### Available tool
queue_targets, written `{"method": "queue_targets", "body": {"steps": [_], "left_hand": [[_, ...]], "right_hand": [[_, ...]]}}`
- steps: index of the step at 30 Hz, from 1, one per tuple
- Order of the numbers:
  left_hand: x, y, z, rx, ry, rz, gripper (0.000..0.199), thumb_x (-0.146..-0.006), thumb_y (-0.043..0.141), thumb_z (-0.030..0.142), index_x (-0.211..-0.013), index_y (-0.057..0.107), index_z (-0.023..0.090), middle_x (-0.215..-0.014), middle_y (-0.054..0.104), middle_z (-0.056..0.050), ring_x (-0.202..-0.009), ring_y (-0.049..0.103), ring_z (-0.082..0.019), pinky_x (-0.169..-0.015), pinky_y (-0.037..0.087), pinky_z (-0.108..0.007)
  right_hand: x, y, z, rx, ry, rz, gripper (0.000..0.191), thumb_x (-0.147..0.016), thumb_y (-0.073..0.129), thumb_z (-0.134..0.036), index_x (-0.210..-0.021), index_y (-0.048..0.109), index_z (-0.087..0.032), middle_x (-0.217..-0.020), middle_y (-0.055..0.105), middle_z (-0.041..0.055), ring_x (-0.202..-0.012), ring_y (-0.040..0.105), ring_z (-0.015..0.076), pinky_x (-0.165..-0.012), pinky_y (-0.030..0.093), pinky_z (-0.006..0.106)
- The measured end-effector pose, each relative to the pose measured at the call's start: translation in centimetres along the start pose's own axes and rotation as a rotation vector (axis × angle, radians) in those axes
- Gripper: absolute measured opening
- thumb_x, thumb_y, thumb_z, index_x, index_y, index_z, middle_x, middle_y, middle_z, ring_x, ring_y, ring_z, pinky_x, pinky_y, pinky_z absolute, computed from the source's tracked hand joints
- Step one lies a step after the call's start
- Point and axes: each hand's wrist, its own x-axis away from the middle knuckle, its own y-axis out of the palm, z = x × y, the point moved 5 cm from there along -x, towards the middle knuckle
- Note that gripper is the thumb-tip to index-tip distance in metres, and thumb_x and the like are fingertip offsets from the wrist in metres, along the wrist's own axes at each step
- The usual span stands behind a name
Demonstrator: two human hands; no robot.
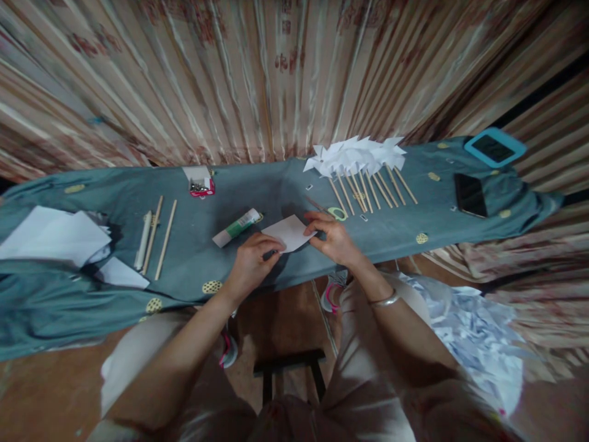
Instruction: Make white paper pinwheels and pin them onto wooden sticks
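A small sheet of white paper is held between my two hands, just above the front part of the cloth-covered table. My left hand pinches its near left edge between thumb and fingers. On the other side, my right hand grips the right corner. A green and white glue stick lies left of the paper. Close behind my right hand rest scissors with light green handles, partly hidden by the fingers.
White paper pinwheels on wooden sticks lie at the back right. Leftward are loose sticks, a pen, a paper stack and a small box of metal pins. A phone and blue-framed device lie far right.
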Motion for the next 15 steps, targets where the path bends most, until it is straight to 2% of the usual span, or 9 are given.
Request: {"method": "queue_targets", "body": {"steps": [5,10,15], "left_hand": [[0.6,0.6,0.0,-0.07,0.07,-0.04,0.011,-0.082,0.068,0.011,-0.083,0.074,0.02,-0.087,0.076,-0.005,-0.085,0.071,-0.018,-0.083,0.056,-0.031],[1.0,0.9,0.2,-0.108,0.097,-0.054,0.012,-0.08,0.069,0.008,-0.082,0.074,0.019,-0.085,0.076,-0.005,-0.083,0.071,-0.018,-0.08,0.057,-0.03],[1.3,1.4,0.1,-0.101,0.096,-0.077,0.01,-0.082,0.068,0.01,-0.083,0.074,0.018,-0.086,0.076,-0.006,-0.083,0.07,-0.019,-0.08,0.057,-0.032]], "right_hand": [[0.6,0.7,0.2,0.148,-0.046,-0.073,0.023,-0.072,0.062,-0.009,-0.085,0.073,-0.023,-0.132,0.064,0.0082,-0.125,0.059,0.0281,-0.111,0.042,0.049],[1.0,1.1,-0.3,0.254,-0.055,-0.113,0.016,-0.076,0.068,-0.013,-0.089,0.074,-0.019,-0.135,0.063,0.0139,-0.126,0.058,0.0309,-0.11,0.042,0.051],[1.3,1.8,-1.0,0.294,-0.119,-0.15,0.015,-0.078,0.073,-0.018,-0.092,0.074,-0.018,-0.131,0.065,0.0152,-0.121,0.06,0.0307,-0.107,0.044,0.05]]}}
